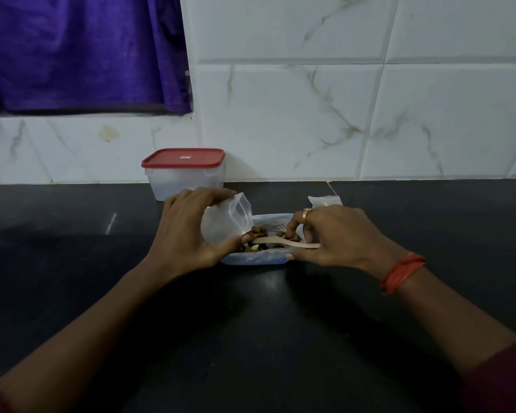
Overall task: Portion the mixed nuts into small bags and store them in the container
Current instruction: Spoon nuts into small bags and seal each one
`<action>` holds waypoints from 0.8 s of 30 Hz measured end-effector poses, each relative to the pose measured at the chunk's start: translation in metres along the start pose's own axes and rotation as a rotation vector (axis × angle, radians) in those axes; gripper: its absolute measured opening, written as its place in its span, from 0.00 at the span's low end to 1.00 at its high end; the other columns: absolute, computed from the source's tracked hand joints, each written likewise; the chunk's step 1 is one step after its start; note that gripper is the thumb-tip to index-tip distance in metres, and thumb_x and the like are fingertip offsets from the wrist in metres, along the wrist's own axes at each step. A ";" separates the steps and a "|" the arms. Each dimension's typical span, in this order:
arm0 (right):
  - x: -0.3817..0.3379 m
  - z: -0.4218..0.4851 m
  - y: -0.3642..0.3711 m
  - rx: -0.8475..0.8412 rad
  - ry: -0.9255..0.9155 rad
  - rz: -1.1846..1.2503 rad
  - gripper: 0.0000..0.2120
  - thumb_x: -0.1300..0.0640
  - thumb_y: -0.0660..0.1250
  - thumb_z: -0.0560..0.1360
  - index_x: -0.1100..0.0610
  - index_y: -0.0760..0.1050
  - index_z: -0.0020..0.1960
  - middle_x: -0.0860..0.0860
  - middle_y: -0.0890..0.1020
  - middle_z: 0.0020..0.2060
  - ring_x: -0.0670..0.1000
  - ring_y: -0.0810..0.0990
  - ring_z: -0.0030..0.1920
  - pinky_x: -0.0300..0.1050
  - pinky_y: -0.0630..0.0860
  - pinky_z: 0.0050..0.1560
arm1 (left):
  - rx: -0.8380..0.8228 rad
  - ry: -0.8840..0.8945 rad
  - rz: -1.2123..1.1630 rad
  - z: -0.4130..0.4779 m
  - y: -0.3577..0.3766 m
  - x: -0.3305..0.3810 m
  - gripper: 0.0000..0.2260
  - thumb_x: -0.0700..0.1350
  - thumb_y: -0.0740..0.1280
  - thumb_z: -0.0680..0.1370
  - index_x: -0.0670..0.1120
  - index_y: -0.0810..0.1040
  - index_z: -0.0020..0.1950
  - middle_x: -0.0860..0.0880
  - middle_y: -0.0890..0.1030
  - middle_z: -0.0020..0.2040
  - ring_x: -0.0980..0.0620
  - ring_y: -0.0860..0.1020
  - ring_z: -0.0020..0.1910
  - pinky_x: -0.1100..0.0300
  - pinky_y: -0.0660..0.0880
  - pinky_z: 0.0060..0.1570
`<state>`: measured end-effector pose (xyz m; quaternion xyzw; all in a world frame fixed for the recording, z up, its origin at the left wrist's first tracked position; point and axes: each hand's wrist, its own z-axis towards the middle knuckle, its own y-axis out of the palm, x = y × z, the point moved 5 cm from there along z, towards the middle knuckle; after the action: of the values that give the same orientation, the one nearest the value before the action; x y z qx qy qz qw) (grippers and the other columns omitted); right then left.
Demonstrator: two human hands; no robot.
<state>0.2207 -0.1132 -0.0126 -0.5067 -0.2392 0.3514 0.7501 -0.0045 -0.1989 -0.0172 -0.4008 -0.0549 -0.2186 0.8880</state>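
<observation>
From the head view, the left hand (188,231) grips a small clear bag (227,222), fingers curled over its top and thumb under its lower edge. This tilts the bag's mouth toward the mixed nuts (259,232). The film is thin, soft and glossy, so it probably weighs almost nothing and will collapse or slide unless it is pinched at the rim. The rim looks like the sensible place for the grip.

The right hand (337,236) is clenched on the handle end of a pale, flat spoon (280,242), which looks wooden. Its bowl lies across the nuts, and its curled fingers dip toward them.

The nuts are small, hard, brown and tan pieces. They are loose and likely to roll or scatter if tipped quickly. They sit in a shallow bluish-white tray (256,259), seemingly light plastic, on the dark, smooth, reflective bench (251,323).

Behind the left hand stands the translucent container (185,180), rigid and boxy. Its red lid (183,158) is on, against the marbled white tiles (310,99). More flat clear bags (325,201) lie just beyond the right hand. A purple curtain (81,52) hangs at upper left.
</observation>
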 end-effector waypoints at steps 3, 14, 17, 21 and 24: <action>0.004 0.000 0.001 0.000 -0.004 0.032 0.10 0.39 0.69 0.74 0.39 0.79 0.55 0.38 0.78 0.36 0.40 0.76 0.41 0.34 0.64 0.34 | -0.072 -0.065 -0.182 0.000 0.002 -0.005 0.30 0.66 0.73 0.67 0.54 0.75 0.65 0.60 0.79 0.60 0.60 0.76 0.58 0.63 0.74 0.57; -0.009 -0.005 -0.004 0.547 -0.145 0.009 0.06 0.57 0.77 0.73 0.58 0.85 0.48 0.52 0.84 0.41 0.52 0.83 0.36 0.47 0.82 0.36 | -0.059 -0.276 -0.429 -0.002 0.009 -0.023 0.29 0.63 0.74 0.67 0.57 0.75 0.66 0.59 0.80 0.60 0.56 0.80 0.56 0.53 0.81 0.52; -0.009 -0.001 0.005 0.474 -0.130 0.007 0.09 0.54 0.78 0.71 0.57 0.86 0.48 0.52 0.85 0.40 0.53 0.84 0.36 0.48 0.82 0.37 | -0.054 -0.287 -0.447 -0.002 0.010 -0.023 0.30 0.64 0.74 0.67 0.56 0.75 0.66 0.59 0.80 0.60 0.55 0.80 0.56 0.52 0.82 0.52; -0.006 0.004 0.013 0.275 -0.086 0.142 0.11 0.51 0.76 0.73 0.51 0.86 0.54 0.50 0.87 0.47 0.51 0.85 0.45 0.44 0.79 0.50 | -0.051 -0.284 -0.455 -0.002 0.011 -0.021 0.31 0.64 0.74 0.66 0.56 0.74 0.67 0.59 0.80 0.60 0.55 0.80 0.57 0.54 0.81 0.53; -0.007 0.004 0.008 0.279 -0.134 0.165 0.09 0.53 0.75 0.74 0.50 0.86 0.54 0.48 0.87 0.45 0.48 0.84 0.43 0.43 0.80 0.47 | -0.021 -0.307 -0.473 -0.002 0.010 -0.023 0.29 0.61 0.74 0.67 0.56 0.74 0.67 0.59 0.80 0.60 0.56 0.80 0.56 0.56 0.81 0.52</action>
<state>0.2113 -0.1144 -0.0189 -0.3911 -0.1949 0.4746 0.7641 -0.0210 -0.1861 -0.0320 -0.4145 -0.2786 -0.3569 0.7895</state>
